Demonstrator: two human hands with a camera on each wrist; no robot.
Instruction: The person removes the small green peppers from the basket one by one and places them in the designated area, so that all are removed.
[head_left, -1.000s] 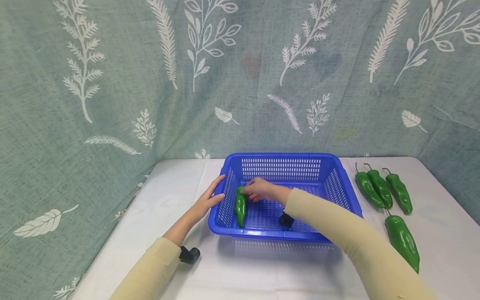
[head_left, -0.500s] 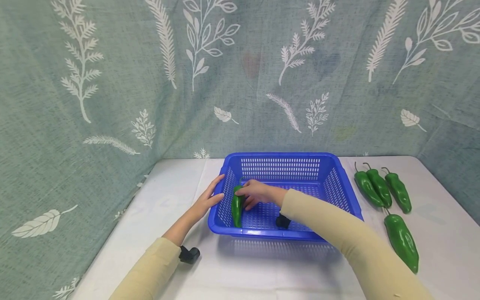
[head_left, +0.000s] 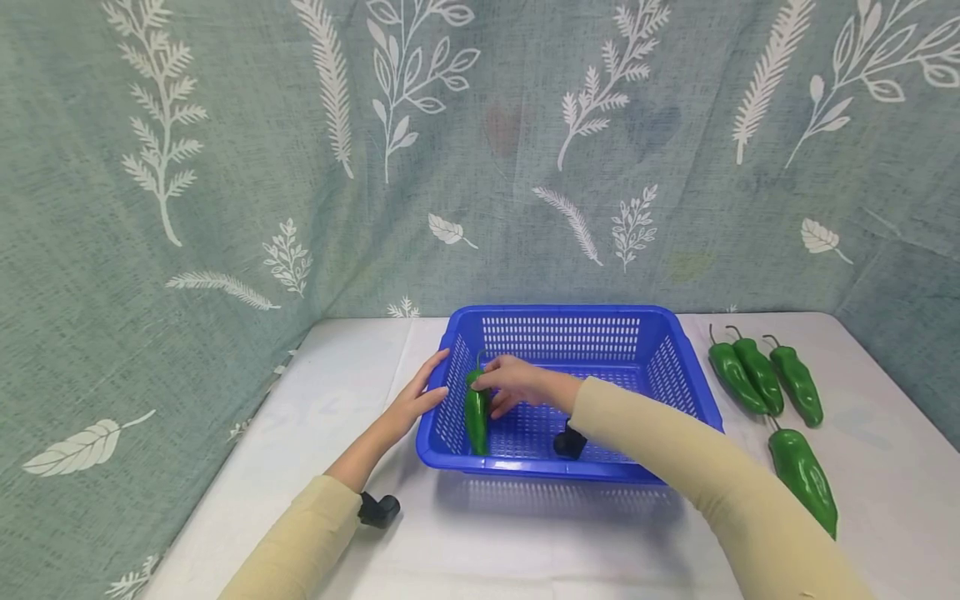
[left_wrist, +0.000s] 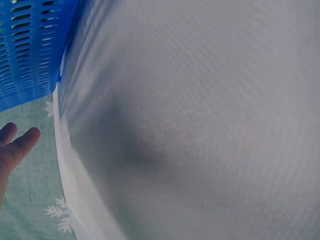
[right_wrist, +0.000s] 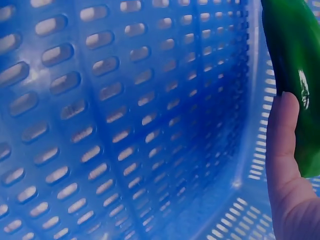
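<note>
A glossy green chili pepper (head_left: pixel 476 421) stands lengthwise inside the blue basket (head_left: pixel 566 468), close by its left wall. My right hand (head_left: pixel 517 382) grips the pepper near its stem end. In the right wrist view the thumb (right_wrist: pixel 286 135) lies along the pepper (right_wrist: pixel 302 65); the other fingers are out of sight there. My left hand (head_left: pixel 411 404), its fingers extended, is at the outside of the basket's left rim. Whether its fingertips touch the rim I cannot tell from the head view. The left wrist view shows two fingertips below the basket's wall (left_wrist: pixel 30 55).
Several more green peppers (head_left: pixel 798 387) lie on the white tablecloth (head_left: pixel 570 542) to the right of the basket. One larger pepper (head_left: pixel 804 479) is nearer the front. A patterned grey-green cloth (head_left: pixel 480 208) hangs behind the table.
My right hand and the pepper have shifted slightly left, toward the basket's left wall, and the pepper's stem now shows more. The left hand has stayed in place.
</note>
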